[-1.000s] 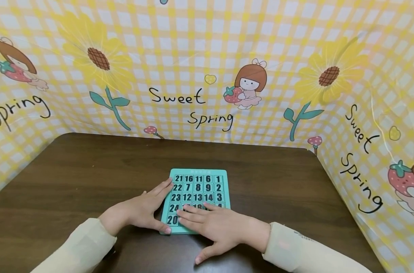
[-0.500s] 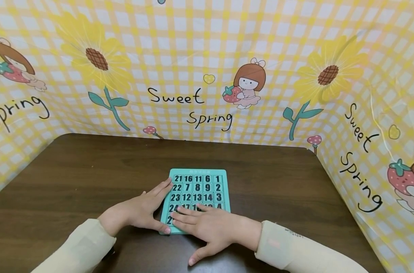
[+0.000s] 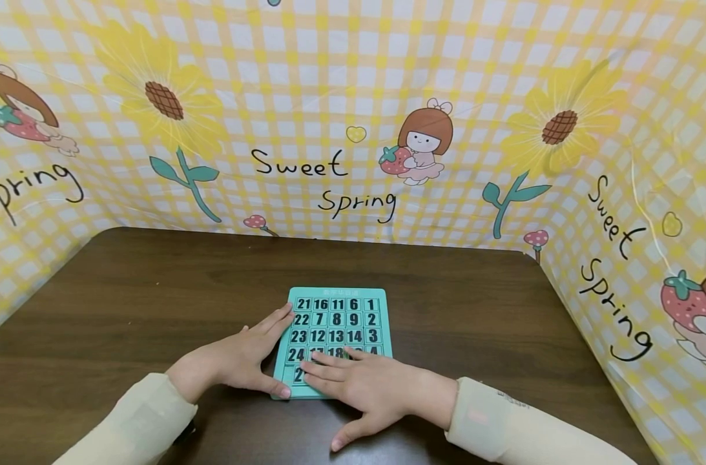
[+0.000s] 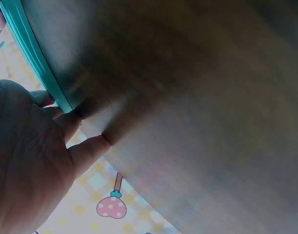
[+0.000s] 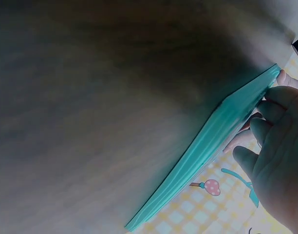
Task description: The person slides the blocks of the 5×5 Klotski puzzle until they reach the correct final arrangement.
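A turquoise number sliding puzzle (image 3: 338, 292) lies flat on the dark wooden table, with black numbers on its square tiles. My left hand (image 3: 236, 358) rests against its left side, fingertips along the edge and thumb on the near left corner. Over the lower rows stretches my right hand (image 3: 376, 387), fingers straight and pointing left, fingertips at a bottom-row tile (image 3: 298, 374) whose visible digit is 2. That tile has a small gap to its left. Several lower tiles are hidden under this hand. In the right wrist view the puzzle's side edge (image 5: 207, 139) shows beside the fingers.
The brown tabletop (image 3: 225, 271) extends around the puzzle on all sides. Behind and at the right rises a yellow-and-white checked cloth (image 3: 306, 97) printed with flowers and lettering. A small dark object (image 3: 185, 431) shows beneath the left sleeve.
My right hand has moved left, then back to the right. The bottom-left tile has slid slightly right, leaving a gap at its left. My left hand and the puzzle frame have stayed in place.
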